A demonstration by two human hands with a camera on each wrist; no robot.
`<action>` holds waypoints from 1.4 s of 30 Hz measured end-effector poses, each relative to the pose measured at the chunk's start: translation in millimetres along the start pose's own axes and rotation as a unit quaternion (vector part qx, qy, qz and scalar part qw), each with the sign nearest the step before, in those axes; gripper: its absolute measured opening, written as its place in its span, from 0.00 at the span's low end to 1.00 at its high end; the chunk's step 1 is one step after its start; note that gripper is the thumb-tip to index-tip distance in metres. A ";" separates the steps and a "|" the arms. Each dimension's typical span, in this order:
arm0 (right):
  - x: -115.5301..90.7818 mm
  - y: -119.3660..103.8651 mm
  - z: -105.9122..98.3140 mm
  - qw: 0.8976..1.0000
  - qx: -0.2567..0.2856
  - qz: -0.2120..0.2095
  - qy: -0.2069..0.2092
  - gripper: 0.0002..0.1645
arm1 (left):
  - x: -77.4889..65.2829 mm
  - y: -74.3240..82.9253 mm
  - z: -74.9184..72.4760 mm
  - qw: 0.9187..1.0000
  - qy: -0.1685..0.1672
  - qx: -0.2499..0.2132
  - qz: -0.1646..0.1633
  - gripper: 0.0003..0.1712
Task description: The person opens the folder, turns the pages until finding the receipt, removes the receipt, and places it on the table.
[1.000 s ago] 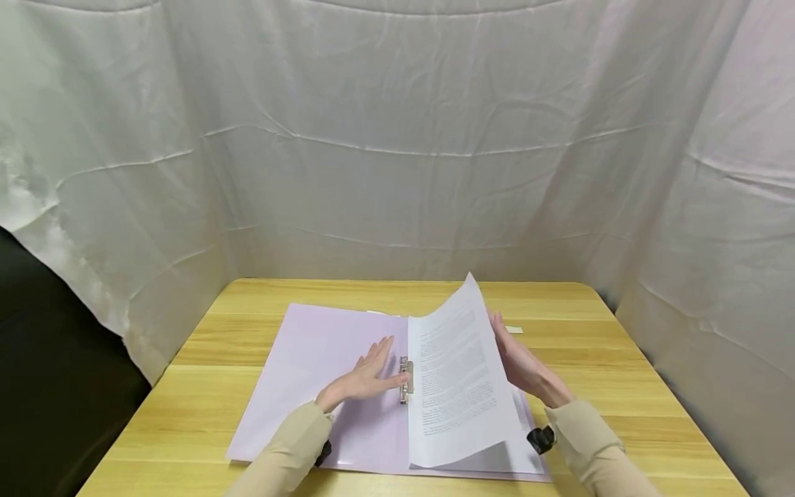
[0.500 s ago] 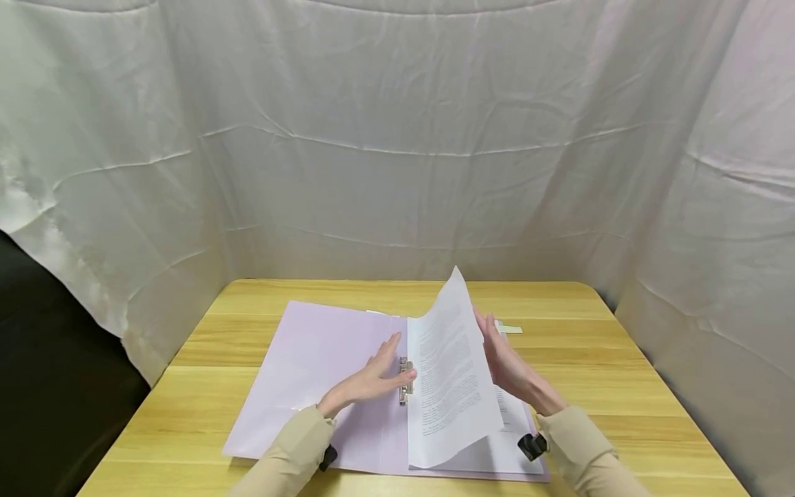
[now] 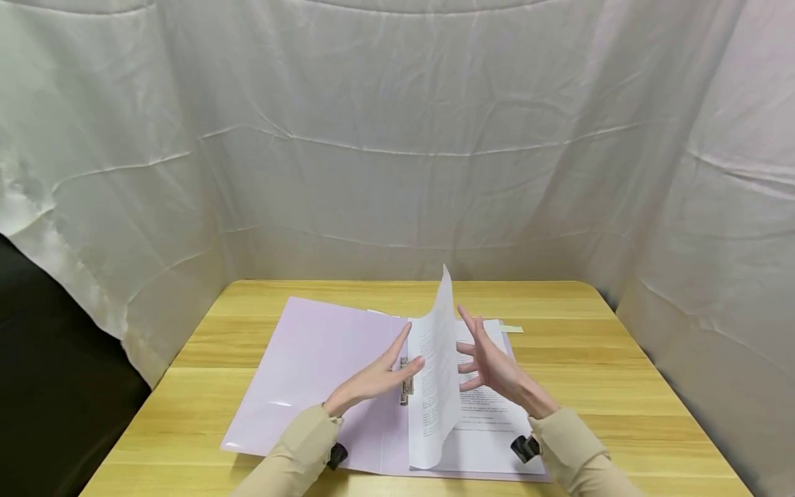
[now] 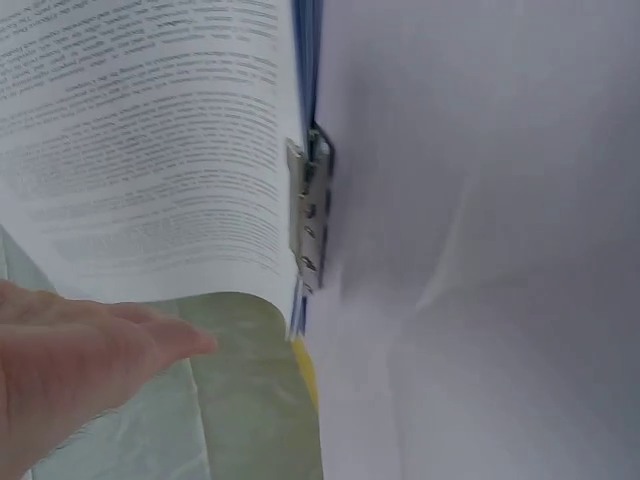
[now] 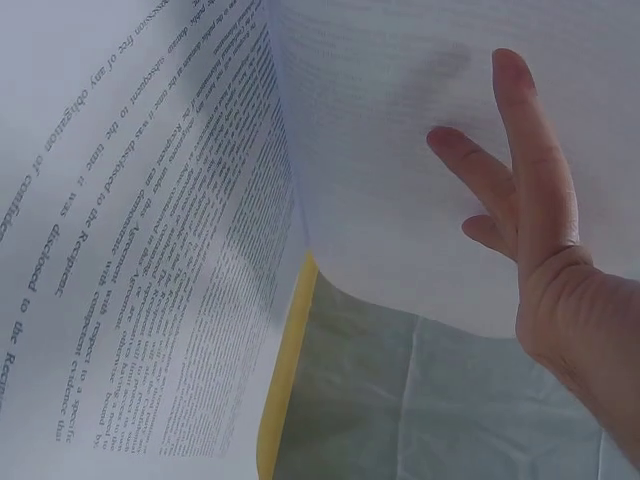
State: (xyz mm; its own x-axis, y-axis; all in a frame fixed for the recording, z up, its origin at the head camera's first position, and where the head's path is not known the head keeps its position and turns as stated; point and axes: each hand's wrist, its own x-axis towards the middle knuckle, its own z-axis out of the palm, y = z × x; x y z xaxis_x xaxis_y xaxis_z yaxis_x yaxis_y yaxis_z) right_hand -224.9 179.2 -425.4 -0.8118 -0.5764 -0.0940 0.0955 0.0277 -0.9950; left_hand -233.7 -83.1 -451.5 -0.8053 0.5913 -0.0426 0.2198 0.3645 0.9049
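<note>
A light purple folder (image 3: 323, 345) lies open on the table, with a metal clip (image 3: 405, 381) along its spine. Printed sheets (image 3: 491, 435) are stacked on its right side. One printed page (image 3: 442, 373) stands nearly upright, curving up from the clip. Behind that page my right hand (image 3: 497, 362) has its fingers spread; in the right wrist view the fingertips (image 5: 515, 75) are against or very near the page's back. My left hand (image 3: 375, 376) hovers over the spine with straight fingers, its thumb near the clip. In the left wrist view only part of the left hand (image 4: 90, 360) shows.
The wooden table (image 3: 621, 386) extends around the folder. A pale green tab (image 3: 512, 329) sticks out at the folder's upper right. A grey-white curtain (image 3: 397, 186) surrounds the table at the back and sides, and a dark area (image 3: 50, 373) lies at far left.
The lifted page has swung left from leaning right to nearly upright, uncovering more of the printed sheet beneath. My right hand has moved left with it; my left hand has shifted slightly right.
</note>
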 end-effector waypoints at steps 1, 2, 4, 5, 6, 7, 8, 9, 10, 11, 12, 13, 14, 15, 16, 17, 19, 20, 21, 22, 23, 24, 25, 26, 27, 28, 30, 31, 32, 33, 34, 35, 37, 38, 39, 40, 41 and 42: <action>0.5 0.0 1.2 1.000 0.000 0.001 0.000 0.38 | -0.2 1.7 0.1 1.000 0.003 -0.007 -0.001 0.55; 0.9 -0.1 2.2 1.000 0.001 0.000 -0.002 0.38 | -0.4 3.4 0.2 1.000 0.007 -0.012 -0.002 0.54; 2.1 -0.1 4.0 1.000 0.009 -0.002 -0.012 0.38 | -0.2 6.3 0.2 1.000 0.014 -0.020 0.003 0.53; 2.6 -0.1 4.8 1.000 0.009 -0.004 -0.015 0.37 | 0.0 7.6 0.3 1.000 0.016 -0.026 0.006 0.53; 3.0 0.0 5.6 1.000 0.010 -0.004 -0.017 0.37 | 0.2 8.9 0.3 0.999 0.018 -0.032 0.010 0.52; 3.5 0.2 6.2 1.000 0.008 -0.005 -0.019 0.37 | 0.6 9.7 0.3 0.999 0.019 -0.038 0.015 0.52; 4.0 0.5 6.8 1.000 0.006 -0.006 -0.021 0.38 | 0.9 10.2 0.4 0.999 0.021 -0.042 0.019 0.52; 4.6 1.0 7.3 1.000 0.003 -0.006 -0.021 0.38 | 1.3 10.8 0.4 0.998 0.022 -0.050 0.022 0.51; 5.0 1.4 7.9 1.000 0.000 -0.005 -0.019 0.38 | 1.6 11.2 0.4 0.998 0.022 -0.058 0.024 0.50; 5.5 2.0 8.4 1.000 -0.004 -0.005 -0.017 0.38 | 1.8 11.7 0.4 0.997 0.023 -0.069 0.025 0.50; 5.9 2.5 9.0 1.000 -0.007 -0.004 -0.016 0.38 | 1.9 12.2 0.3 0.996 0.024 -0.080 0.026 0.49; 6.3 3.2 9.5 1.000 -0.010 -0.004 -0.015 0.38 | 2.2 12.3 0.2 0.995 0.026 -0.090 0.027 0.48; 6.4 3.8 10.0 1.000 -0.012 -0.004 -0.014 0.38 | 2.4 12.5 0.1 0.994 0.027 -0.099 0.027 0.47; 6.7 4.4 10.5 1.000 -0.015 -0.004 -0.012 0.38 | 2.4 12.8 0.0 0.993 0.027 -0.112 0.026 0.47; 6.9 5.1 10.9 1.000 -0.018 -0.004 -0.011 0.38 | 2.4 13.0 -0.2 0.992 0.028 -0.124 0.026 0.46; 7.1 5.7 11.3 1.000 -0.021 -0.004 -0.010 0.38 | 2.2 12.9 -0.4 0.990 0.028 -0.137 0.026 0.46; 7.3 6.6 12.2 1.000 -0.029 -0.005 -0.009 0.38 | 2.3 12.8 -1.1 0.986 0.029 -0.162 0.025 0.45; 7.4 7.0 12.6 0.999 -0.034 -0.006 -0.008 0.38 | 1.6 13.4 -1.4 0.984 0.029 -0.176 0.022 0.45; 7.6 7.4 13.0 0.999 -0.038 -0.007 -0.008 0.38 | 1.6 13.2 -1.9 0.981 0.028 -0.190 0.021 0.45; 7.7 7.7 13.5 0.999 -0.042 -0.008 -0.009 0.38 | 1.5 13.0 -2.5 0.979 0.030 -0.199 0.020 0.46; 7.8 7.9 14.0 0.999 -0.047 -0.008 -0.010 0.39 | 1.5 12.7 -3.1 0.977 0.031 -0.209 0.018 0.46; 8.0 8.4 14.4 0.999 -0.051 -0.009 -0.011 0.39 | 1.6 12.6 -3.8 0.975 0.032 -0.218 0.016 0.46; 8.1 8.9 14.7 0.998 -0.057 -0.010 -0.013 0.39 | 1.4 12.5 -4.5 0.973 0.034 -0.226 0.012 0.45; 8.3 9.4 15.0 0.998 -0.063 -0.012 -0.015 0.40 | 1.2 12.3 -5.3 0.972 0.037 -0.233 0.008 0.45; 8.4 10.0 15.1 0.997 -0.070 -0.013 -0.017 0.40 | 1.7 11.8 -6.3 0.969 0.041 -0.242 0.003 0.45; 8.5 10.8 15.0 0.997 -0.078 -0.015 -0.019 0.40 | 1.5 11.7 -7.4 0.968 0.045 -0.248 0.000 0.44; 8.6 12.5 14.5 0.995 -0.093 -0.020 -0.025 0.40 | 0.9 11.3 -10.1 0.963 0.056 -0.263 -0.006 0.43; 8.7 13.2 14.2 0.994 -0.099 -0.022 -0.028 0.40 | 0.8 10.8 -11.7 0.961 0.063 -0.271 -0.009 0.42; 8.7 14.1 13.8 0.994 -0.105 -0.024 -0.031 0.40 | 0.5 10.4 -13.3 0.958 0.071 -0.278 -0.013 0.41; 8.8 15.0 13.4 0.993 -0.109 -0.026 -0.034 0.40 | 0.2 9.8 -15.1 0.955 0.080 -0.285 -0.018 0.39; 8.7 15.8 13.0 0.993 -0.111 -0.027 -0.036 0.40 | -0.2 9.0 -17.0 0.953 0.091 -0.289 -0.020 0.38; 8.6 16.4 12.8 0.992 -0.114 -0.028 -0.038 0.40 | -0.5 8.0 -18.7 0.951 0.103 -0.291 -0.022 0.37; 8.3 17.5 12.2 0.992 -0.116 -0.031 -0.041 0.39 | -0.9 5.5 -22.0 0.948 0.129 -0.289 -0.029 0.36; 8.0 18.1 11.7 0.992 -0.117 -0.032 -0.042 0.39 | -1.2 4.1 -23.4 0.947 0.143 -0.286 -0.034 0.37; 7.7 18.5 11.2 0.991 -0.119 -0.033 -0.043 0.39 | -1.3 2.6 -24.8 0.947 0.155 -0.280 -0.037 0.38; 7.3 18.9 10.7 0.991 -0.120 -0.034 -0.044 0.39 | -1.3 0.9 -25.9 0.947 0.168 -0.273 -0.041 0.40; 6.9 19.5 10.0 0.991 -0.121 -0.035 -0.045 0.39 | -1.5 -0.8 -26.9 0.947 0.178 -0.264 -0.046 0.42; 6.6 20.1 9.1 0.991 -0.121 -0.036 -0.046 0.39 | -1.7 -2.3 -27.9 0.947 0.187 -0.256 -0.053 0.43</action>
State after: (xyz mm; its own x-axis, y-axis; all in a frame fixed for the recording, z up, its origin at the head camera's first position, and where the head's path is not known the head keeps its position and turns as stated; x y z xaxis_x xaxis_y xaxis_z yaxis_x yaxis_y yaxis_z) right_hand -223.0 168.5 -445.7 -0.7541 -0.6560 -0.0300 -0.1103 0.1716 -0.9790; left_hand -248.1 -105.0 -441.7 -0.9676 0.2398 -0.0784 -0.0919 -0.0459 0.9947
